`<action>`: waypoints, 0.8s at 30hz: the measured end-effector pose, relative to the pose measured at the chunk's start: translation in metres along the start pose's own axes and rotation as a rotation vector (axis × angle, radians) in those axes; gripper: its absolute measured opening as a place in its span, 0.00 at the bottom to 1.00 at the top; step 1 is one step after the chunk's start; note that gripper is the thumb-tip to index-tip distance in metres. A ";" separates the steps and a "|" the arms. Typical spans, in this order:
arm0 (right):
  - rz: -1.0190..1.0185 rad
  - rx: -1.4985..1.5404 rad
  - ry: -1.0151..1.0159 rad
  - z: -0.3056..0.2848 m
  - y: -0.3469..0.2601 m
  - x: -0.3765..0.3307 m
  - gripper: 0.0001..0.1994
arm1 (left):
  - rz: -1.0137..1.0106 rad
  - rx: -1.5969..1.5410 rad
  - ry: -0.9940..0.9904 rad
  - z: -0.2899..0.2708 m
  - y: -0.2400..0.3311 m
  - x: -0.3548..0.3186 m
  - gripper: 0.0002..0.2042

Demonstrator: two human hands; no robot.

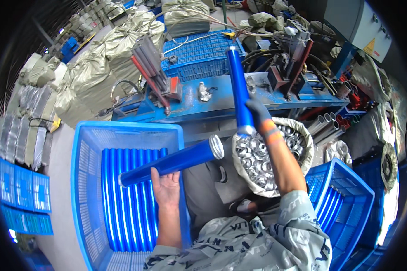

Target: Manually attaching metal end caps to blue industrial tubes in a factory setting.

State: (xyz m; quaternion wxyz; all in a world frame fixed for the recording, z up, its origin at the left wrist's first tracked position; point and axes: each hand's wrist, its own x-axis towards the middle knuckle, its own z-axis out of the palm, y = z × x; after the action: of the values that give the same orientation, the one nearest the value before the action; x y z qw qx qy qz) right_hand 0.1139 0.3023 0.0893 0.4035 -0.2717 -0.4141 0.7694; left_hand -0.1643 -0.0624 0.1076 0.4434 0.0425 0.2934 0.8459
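My bare left hand (166,189) holds a shiny blue tube (176,160) from below, thumb on its near side. This tube slants over the left crate, and a silver ring-like fitting (216,147) sits on its right end. In a dark glove with an orange band, my right hand (259,115) grips a second blue tube (238,88) near its lower end. That tube stands nearly upright in front of the workbench, its silver-coloured lower end above the sack. Beneath my left hand, several blue tubes (129,198) lie side by side in the blue crate (79,180).
A white sack (308,156) full of silver fittings stands below my right forearm. Another blue crate (364,192) with blue tubes is at the right. Ahead, the blue workbench (203,108) bears clamp-like fixtures and a loose metal fitting (204,92). Wrapped bundles (90,86) are stacked at left.
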 end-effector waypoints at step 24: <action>-0.260 -0.033 0.711 -0.080 -0.044 -0.419 0.44 | -0.253 0.346 0.080 0.184 -0.369 0.385 0.44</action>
State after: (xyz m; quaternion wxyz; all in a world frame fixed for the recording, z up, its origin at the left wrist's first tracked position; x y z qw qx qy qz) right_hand 0.4123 -0.0036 0.1213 0.6118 -0.4733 -0.2916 0.5627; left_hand -0.0677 0.4811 -0.0102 0.5202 0.0473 0.4545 0.7215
